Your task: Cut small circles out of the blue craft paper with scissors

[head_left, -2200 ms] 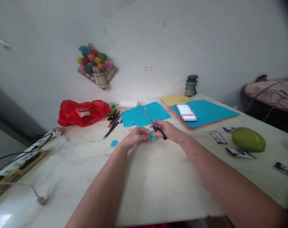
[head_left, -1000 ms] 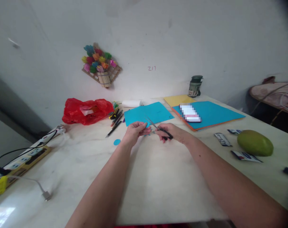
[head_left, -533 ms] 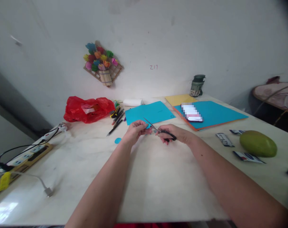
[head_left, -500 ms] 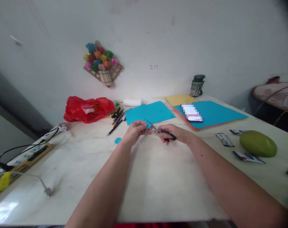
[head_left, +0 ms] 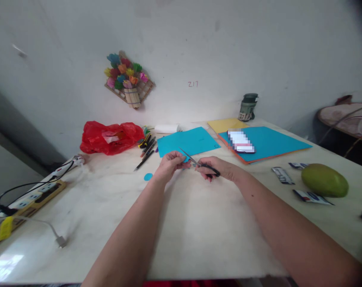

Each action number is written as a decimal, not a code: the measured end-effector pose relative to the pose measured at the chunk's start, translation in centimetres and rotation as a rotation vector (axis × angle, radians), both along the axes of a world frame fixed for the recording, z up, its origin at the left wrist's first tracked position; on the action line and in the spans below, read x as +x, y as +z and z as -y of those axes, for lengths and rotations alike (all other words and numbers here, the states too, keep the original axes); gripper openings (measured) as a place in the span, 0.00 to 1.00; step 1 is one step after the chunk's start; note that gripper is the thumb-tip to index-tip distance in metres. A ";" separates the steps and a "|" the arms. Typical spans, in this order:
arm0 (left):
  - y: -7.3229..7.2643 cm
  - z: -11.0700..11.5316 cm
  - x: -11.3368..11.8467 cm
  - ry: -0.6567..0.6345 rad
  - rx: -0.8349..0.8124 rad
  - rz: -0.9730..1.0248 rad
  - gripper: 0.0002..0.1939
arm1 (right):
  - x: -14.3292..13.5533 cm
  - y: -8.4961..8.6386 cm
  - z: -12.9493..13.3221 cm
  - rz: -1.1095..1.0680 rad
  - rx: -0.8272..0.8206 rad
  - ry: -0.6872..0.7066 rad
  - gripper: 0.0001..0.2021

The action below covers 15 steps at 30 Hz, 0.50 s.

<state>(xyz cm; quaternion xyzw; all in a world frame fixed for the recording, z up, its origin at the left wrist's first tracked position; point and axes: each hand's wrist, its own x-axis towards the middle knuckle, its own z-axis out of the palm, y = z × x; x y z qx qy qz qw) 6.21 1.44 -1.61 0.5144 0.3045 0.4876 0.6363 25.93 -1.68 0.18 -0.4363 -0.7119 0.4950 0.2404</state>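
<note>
Head view: handwriting (head_left: 193, 84) on the far wall (head_left: 181, 40) reads "217" or "Z17"; print on the right-side packets (head_left: 282, 175) is illegible. Left hand (head_left: 170, 163): fingers pinch a small blue paper piece (head_left: 186, 158). Right hand (head_left: 218, 164): fingers hold scissors (head_left: 199, 164), blades at the piece, over the pale marbled tabletop (head_left: 198, 239).

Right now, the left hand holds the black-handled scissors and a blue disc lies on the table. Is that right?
Not the hand: the head view shows the right hand holding the black-handled scissors. A blue disc does lie on the table.
</note>
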 end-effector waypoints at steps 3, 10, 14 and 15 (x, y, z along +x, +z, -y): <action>0.0 0.0 0.0 0.002 0.002 -0.002 0.12 | 0.1 -0.4 -0.2 -0.008 -0.005 0.006 0.14; 0.0 0.0 0.1 0.010 -0.004 -0.016 0.12 | 0.0 -0.5 -0.4 -0.061 -0.036 0.006 0.13; -0.1 -0.1 0.1 0.003 0.004 -0.010 0.11 | -0.1 -0.4 -0.3 -0.038 -0.023 -0.002 0.14; -0.1 -0.1 0.1 0.001 0.004 -0.010 0.11 | -0.1 -0.5 -0.3 -0.031 -0.021 -0.003 0.14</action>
